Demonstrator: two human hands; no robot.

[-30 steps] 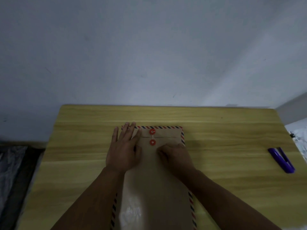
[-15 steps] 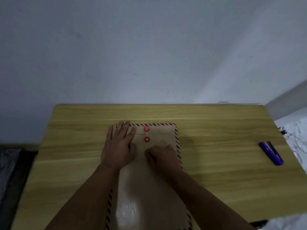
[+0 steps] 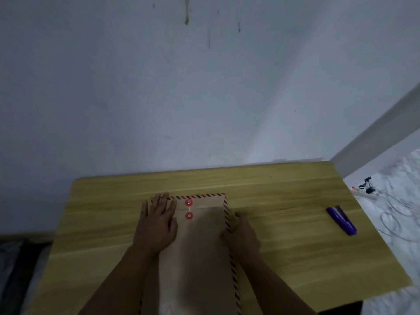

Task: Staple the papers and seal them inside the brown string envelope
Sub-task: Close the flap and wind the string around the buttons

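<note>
Wooden table: light yellow-brown grain, far edge against a grey-white wall. The wall carries brown drip stains at 12 o'clock. At 3 o'clock, off the table, white cables and a black clip-like object lie on a pale surface.

body: 2 bare forearms | left hand no glove | right hand no glove, no sleeves

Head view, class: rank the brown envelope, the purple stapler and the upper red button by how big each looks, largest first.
1. brown envelope
2. purple stapler
3. upper red button

The envelope reaches nearer the camera, but the gaps are too wide for that to alter the order.
</note>
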